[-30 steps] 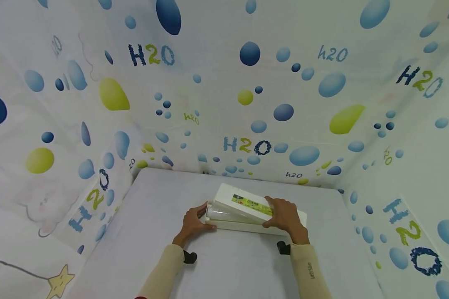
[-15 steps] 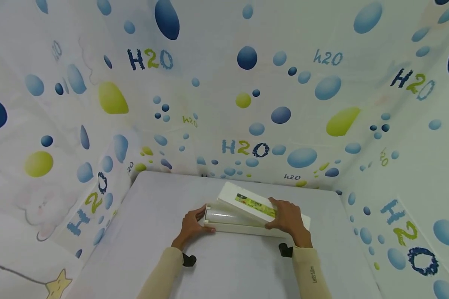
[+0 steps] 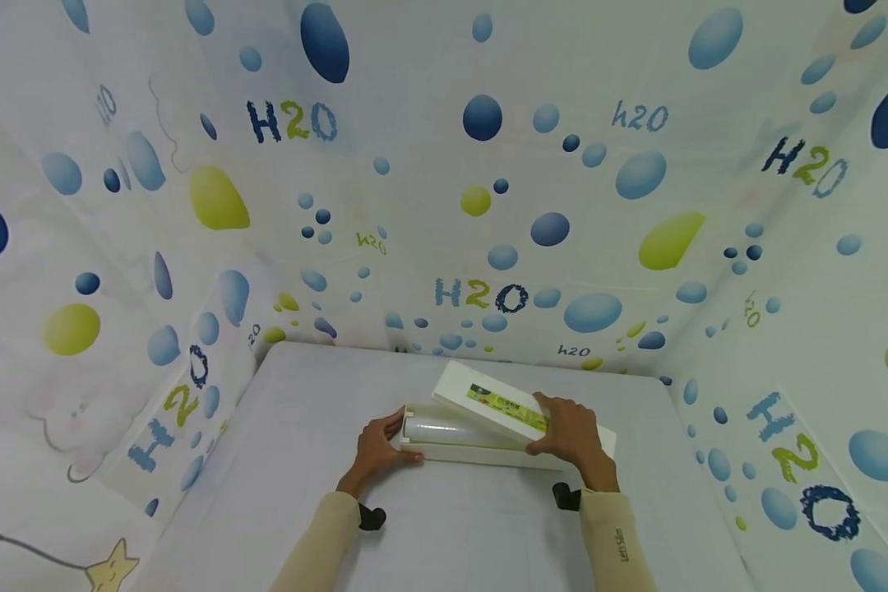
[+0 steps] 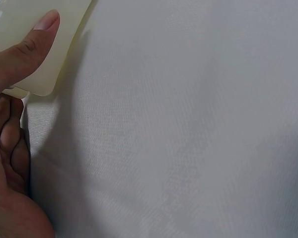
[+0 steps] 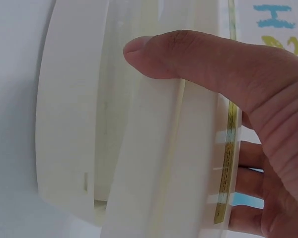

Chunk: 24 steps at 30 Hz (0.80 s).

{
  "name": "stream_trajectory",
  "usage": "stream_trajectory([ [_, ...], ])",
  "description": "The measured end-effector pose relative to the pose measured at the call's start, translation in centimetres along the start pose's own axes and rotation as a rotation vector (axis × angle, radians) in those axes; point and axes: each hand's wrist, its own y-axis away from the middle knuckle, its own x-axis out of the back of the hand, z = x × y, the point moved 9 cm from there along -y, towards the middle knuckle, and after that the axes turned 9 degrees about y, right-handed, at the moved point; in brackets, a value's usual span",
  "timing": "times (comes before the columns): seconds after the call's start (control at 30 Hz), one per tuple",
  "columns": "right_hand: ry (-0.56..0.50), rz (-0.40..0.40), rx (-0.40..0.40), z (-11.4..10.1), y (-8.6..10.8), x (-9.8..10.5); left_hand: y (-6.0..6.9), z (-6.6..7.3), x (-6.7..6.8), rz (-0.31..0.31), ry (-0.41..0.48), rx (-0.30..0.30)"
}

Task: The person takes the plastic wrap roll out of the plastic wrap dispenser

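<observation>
A long, cream-white cling film dispenser [image 3: 474, 455] lies on the table. Inside its base a clear film roll [image 3: 440, 427] shows at the left part. My left hand [image 3: 376, 450] grips the base's left end, thumb along the front side, other fingers round the end. In the left wrist view the thumb [image 4: 27, 54] lies against the dispenser's wall. Tilted over the base is the lid [image 3: 455, 380], with a yellow-green label. My right hand [image 3: 571, 432] holds the lid across its width, thumb on the near edge, fingers over the far edge. The lid hides the roll's right part.
A white cloth covers the table [image 3: 303, 386]. Hanging sheets [image 3: 414, 214] printed with blue and green drops and H2O letters enclose it at the back and both sides. A black wrist mount [image 3: 372, 518] sits on each sleeve.
The lid has shifted slightly right and swung a little with my right hand, baring more of the roll. My left hand keeps its hold on the base. The head view has tilted slightly.
</observation>
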Motion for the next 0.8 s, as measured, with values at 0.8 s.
stream_trajectory([
  [0.8,-0.012,0.079,-0.046,0.79,0.73,0.67,0.11,0.11,0.11,0.014,0.0,0.015],
])
